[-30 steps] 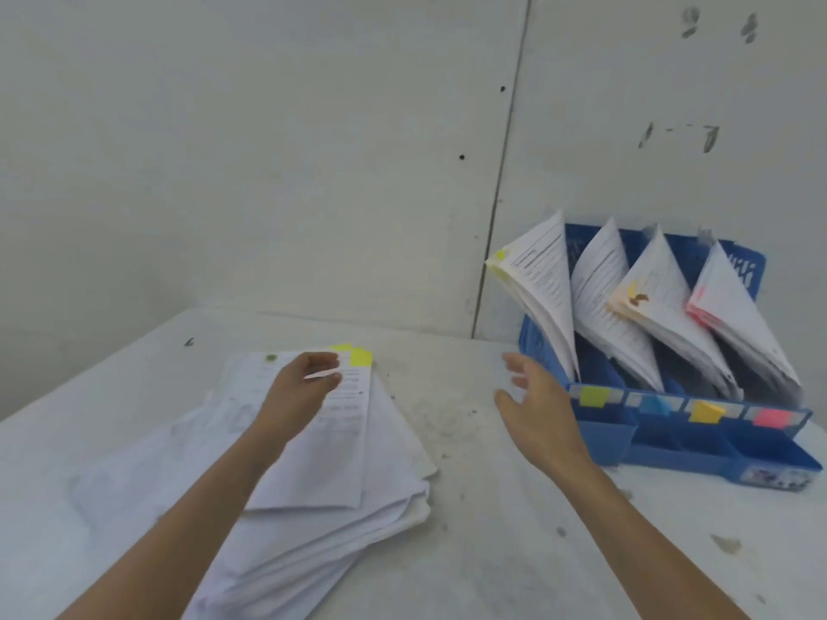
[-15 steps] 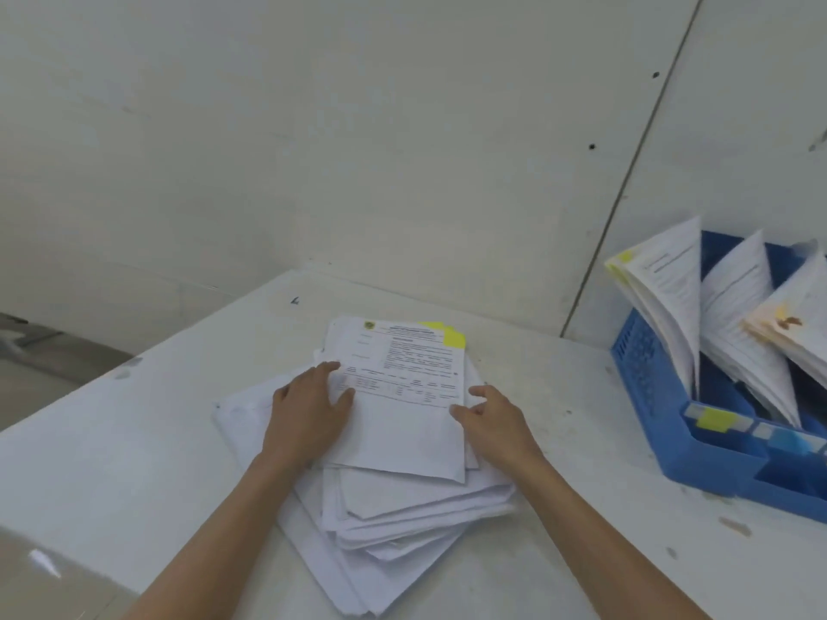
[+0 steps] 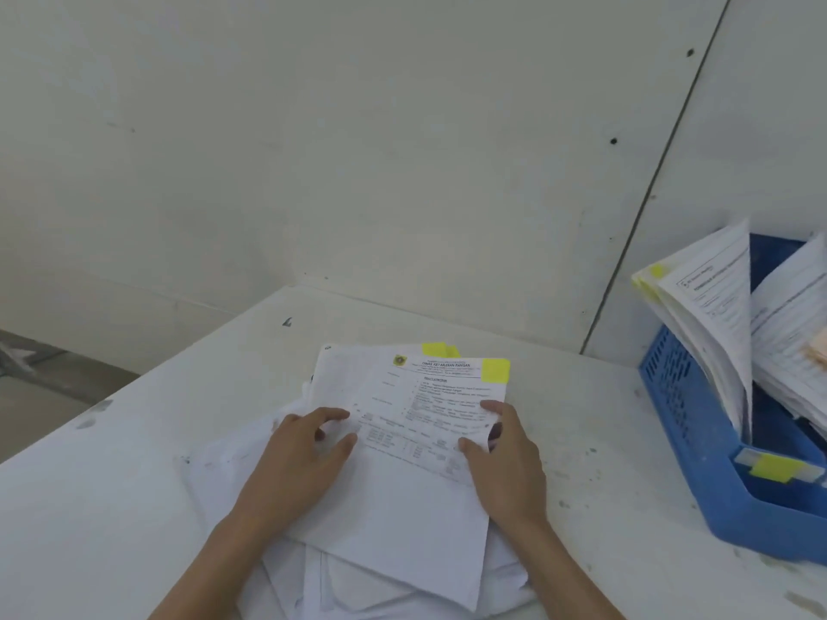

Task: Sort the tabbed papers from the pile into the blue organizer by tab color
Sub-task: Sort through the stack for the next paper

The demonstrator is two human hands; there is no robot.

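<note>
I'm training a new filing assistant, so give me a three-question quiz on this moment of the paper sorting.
1. True or false: the tab on the top sheet is pink.
2. The blue organizer stands on which side of the pile, for the person? A left, B right, C underneath it.
3. Fill in: the label on the organizer's visible front slot is ____.
Key: 1 false, the tab is yellow; 2 B; 3 yellow.

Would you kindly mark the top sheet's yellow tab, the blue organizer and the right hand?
yellow tab [image 3: 495, 370], head view, tab's middle
blue organizer [image 3: 680, 396], head view, perforated side wall
right hand [image 3: 505, 472], head view, back of hand
</note>
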